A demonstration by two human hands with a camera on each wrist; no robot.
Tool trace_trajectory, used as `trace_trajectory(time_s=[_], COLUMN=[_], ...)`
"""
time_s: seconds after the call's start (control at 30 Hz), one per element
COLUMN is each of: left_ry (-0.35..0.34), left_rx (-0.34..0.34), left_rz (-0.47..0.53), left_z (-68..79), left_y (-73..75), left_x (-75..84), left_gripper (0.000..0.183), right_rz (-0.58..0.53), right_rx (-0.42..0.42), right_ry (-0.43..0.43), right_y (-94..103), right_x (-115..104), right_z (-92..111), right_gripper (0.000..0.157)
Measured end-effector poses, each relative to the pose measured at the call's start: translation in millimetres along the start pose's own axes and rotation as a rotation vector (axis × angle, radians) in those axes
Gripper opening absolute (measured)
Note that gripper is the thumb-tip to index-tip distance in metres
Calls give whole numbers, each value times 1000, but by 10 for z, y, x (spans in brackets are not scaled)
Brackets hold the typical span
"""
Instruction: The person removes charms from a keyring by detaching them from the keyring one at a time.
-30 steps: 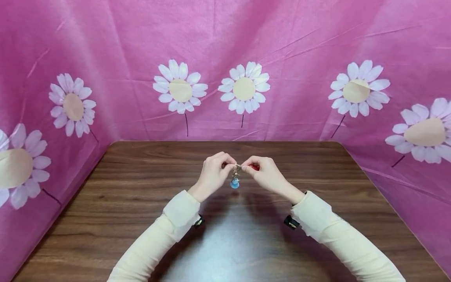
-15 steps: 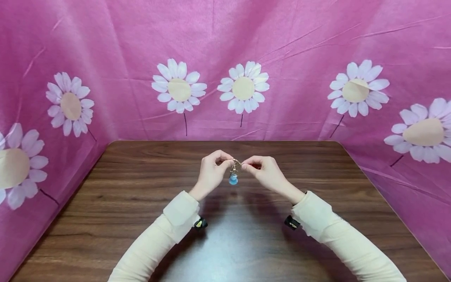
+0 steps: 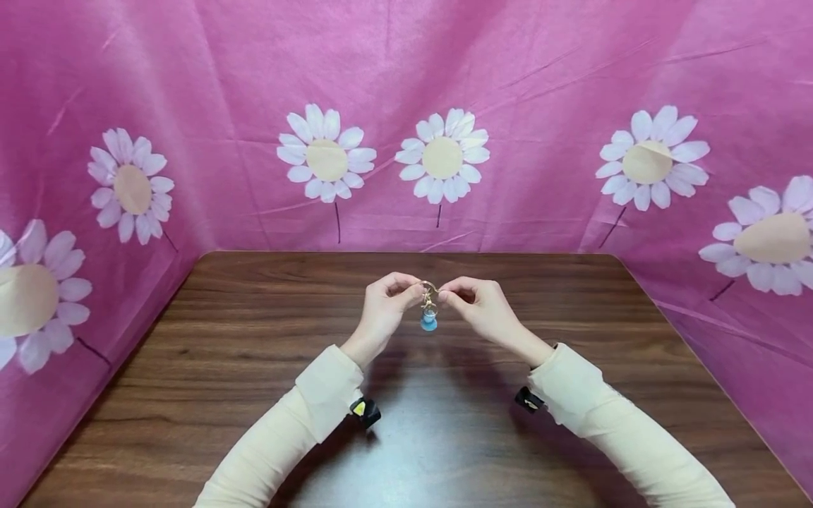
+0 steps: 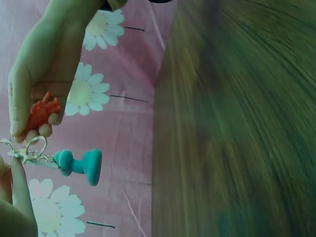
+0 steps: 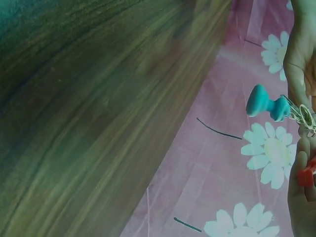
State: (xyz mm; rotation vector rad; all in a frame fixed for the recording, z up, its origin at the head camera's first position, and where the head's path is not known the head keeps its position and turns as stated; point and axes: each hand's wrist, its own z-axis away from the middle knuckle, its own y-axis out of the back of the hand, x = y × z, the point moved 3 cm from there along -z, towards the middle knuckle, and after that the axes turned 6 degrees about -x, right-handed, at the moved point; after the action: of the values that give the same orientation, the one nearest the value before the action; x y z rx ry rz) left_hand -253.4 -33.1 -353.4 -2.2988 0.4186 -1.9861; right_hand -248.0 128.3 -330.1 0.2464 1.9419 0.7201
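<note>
Pink cloth (image 3: 540, 56) with white daisies (image 3: 442, 157) around three sides of a wood-grain table (image 3: 209, 339)

words and numbers: none can be read | behind the left hand (image 3: 381, 310), by its cuff (image 3: 329, 384): black box (image 3: 371, 416) with a yellow mark (image 3: 359, 408), too tiny to read | behind the right hand (image 3: 488, 307): another black box (image 3: 526, 398) with a pale mark (image 3: 533, 403), too tiny as well

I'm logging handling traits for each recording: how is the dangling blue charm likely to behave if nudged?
The blue charm will probably swing and twist freely, since it hangs from gold-coloured links. Its smooth, solid-looking body suggests something stiff, perhaps slippery. Laid on its side, its round, waisted shape might let it roll.
</note>
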Motion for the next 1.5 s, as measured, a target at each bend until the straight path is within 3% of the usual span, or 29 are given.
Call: trace_trajectory(time_s=[0.1,0.3,0.4,0.57,0.67,0.73,0.9,1.13,1.27,1.5], left_ry=[-41,-134,-212,-344,-384,-396,-424,-449,-384,-244], left_rx=[-48,-141,-193,-216,-223,-220,-181,-79,-36,14], left_rz=[-102,-467,-593,-887,-1044,-1082,-1017,-777,-607,-365], left_z=[9,22,17,16,28,35,53,42,42,66], left_y=[-6,29,29,5,-1,14,71,136,151,161], left_x=[4,16,46,143,182,188,211,259,244,186], left_gripper=[15,19,16,10,6,5,4,4,4,7], right_rz=[-10,-47,-89,-186,-144,-75,43,-28,-75,-108], right_rx=[-11,-69,-100,-193,-234,-238,-178,-60,-38,-42], right_ry=[-17,-57,-79,-112,-103,-76,-15,17,-6,-17], right_y=[18,9,-3,-36,-41,-37,-24,-33,-50,-31], right_x=[15,35,59,120,144,134,84,-1,-36,-325], right_z=[16,-10,-24,-46,-52,-50,-50,-87,-80,-35], right_gripper=[11,13,15,20,19,17,13,12,14,13])
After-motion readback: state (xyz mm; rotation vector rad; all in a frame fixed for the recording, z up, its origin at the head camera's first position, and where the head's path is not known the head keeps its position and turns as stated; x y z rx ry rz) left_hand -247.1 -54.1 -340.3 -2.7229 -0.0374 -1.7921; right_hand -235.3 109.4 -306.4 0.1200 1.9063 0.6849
